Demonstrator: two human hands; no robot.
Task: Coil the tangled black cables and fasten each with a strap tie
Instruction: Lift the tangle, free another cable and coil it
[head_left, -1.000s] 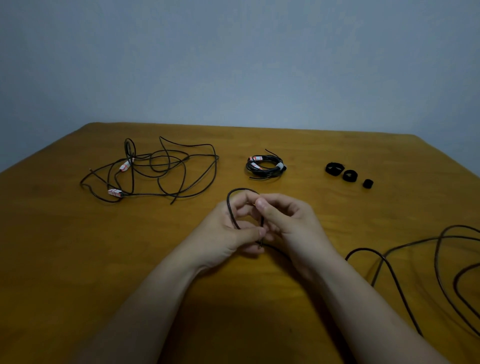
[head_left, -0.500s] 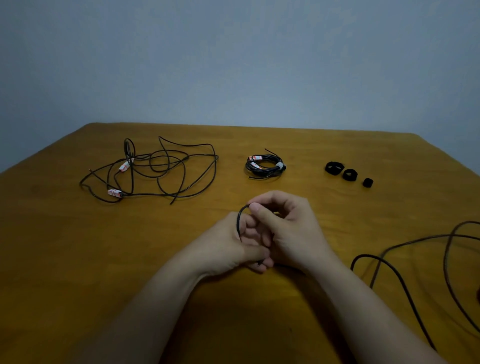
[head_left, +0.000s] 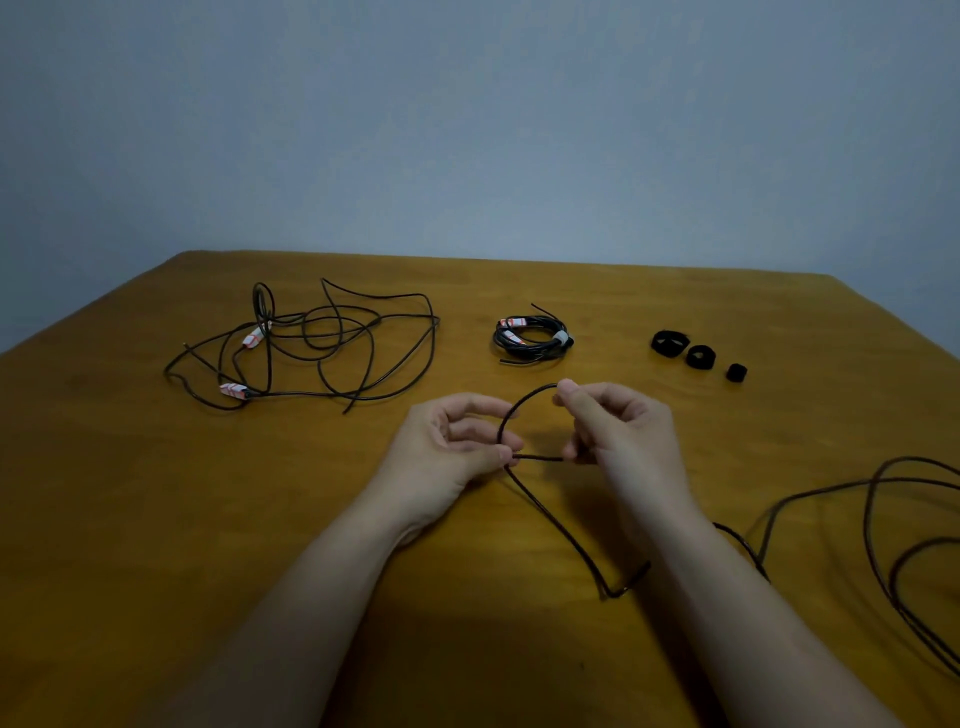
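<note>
A small loop of black cable (head_left: 511, 415) arcs between my two hands above the middle of the wooden table (head_left: 156, 519). My left hand (head_left: 447, 447) pinches the loop's crossing between thumb and fingers. My right hand (head_left: 618, 431) pinches the top of the loop at its fingertips, and a short stretch runs into its lower fingers. From the crossing the cable drops toward me, kinks under my right forearm and spreads in loose loops (head_left: 883, 525) at the right. Three black strap ties (head_left: 698, 357) lie at the back right.
A tangled black cable (head_left: 322, 343) with white and red tags sprawls at the back left. A coiled, tied cable (head_left: 532, 340) lies at the back centre. A plain grey wall stands behind the table's far edge.
My hands have moved apart from a tight cluster, and the loop between them has opened wider. A stretch of cable now shows below them, running toward me.
</note>
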